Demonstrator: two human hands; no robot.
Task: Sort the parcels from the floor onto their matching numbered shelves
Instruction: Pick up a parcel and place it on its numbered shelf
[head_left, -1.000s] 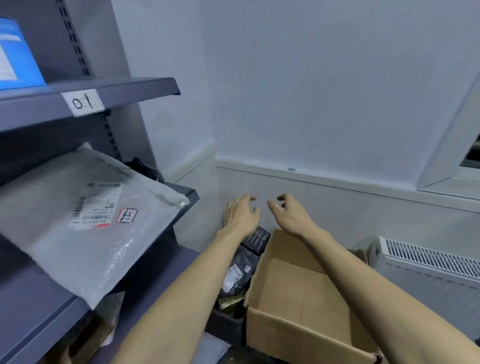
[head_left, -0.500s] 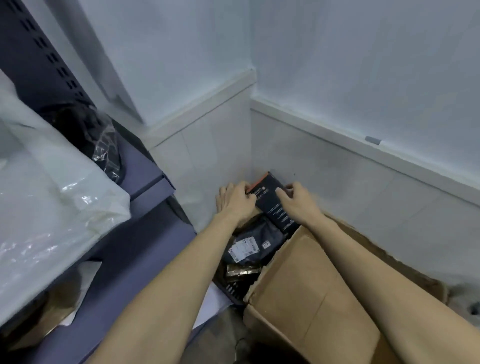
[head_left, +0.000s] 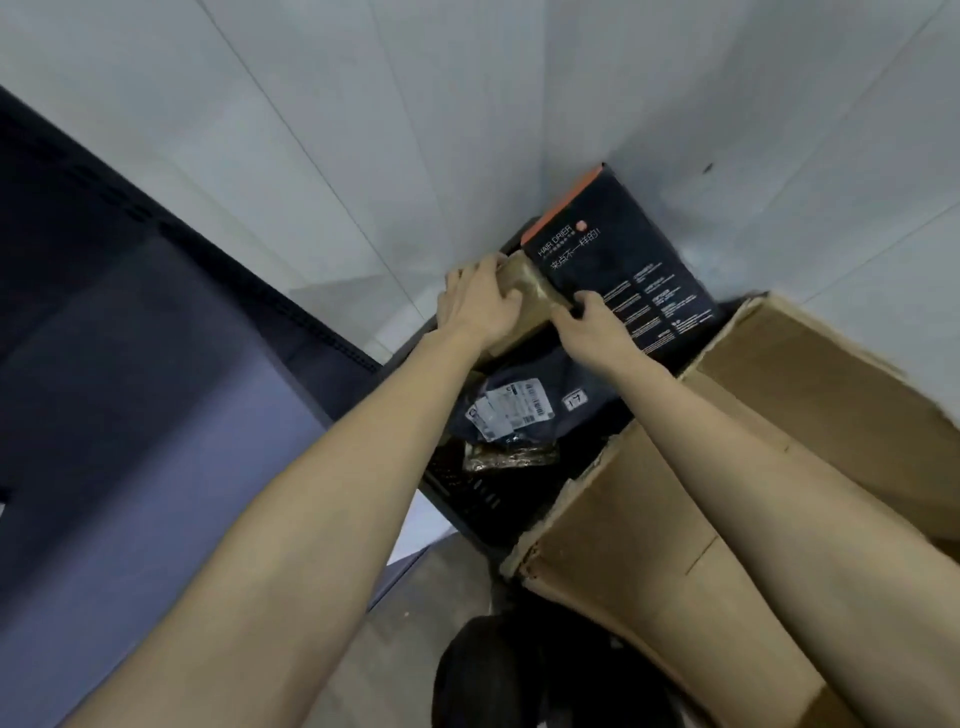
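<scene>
Both my hands are up in the middle of the frame, on a small brown taped-up parcel (head_left: 524, 306). My left hand (head_left: 475, 304) has its fingers curled over the parcel's upper left end, and my right hand (head_left: 597, 325) grips the lower right end, fingers bent around the edge. So it's held between the two, not spread flat.

Right behind it, leaning against the white tiled wall (head_left: 415, 130) toward the upper right, is a dark hair dryer box (head_left: 628, 260) with an orange edge and white print on its face. The parcel touches its lower left corner.

Below my hands, center of the frame, there's a dark plastic mailer bag (head_left: 519, 410) with a white shipping label and a little tag that reads 17. Under that sits something wrapped in shiny brownish tape (head_left: 509, 457), can't tell what. All of this sits in a black crate (head_left: 467, 493) tucked in the corner.

On the right side is a big open cardboard box (head_left: 649, 519), my right forearm crossing over its flap. The left side is the grey-blue shelf unit (head_left: 130, 389). A black bag-ish thing (head_left: 498, 670) is at the bottom center, too dark to make out.
</scene>
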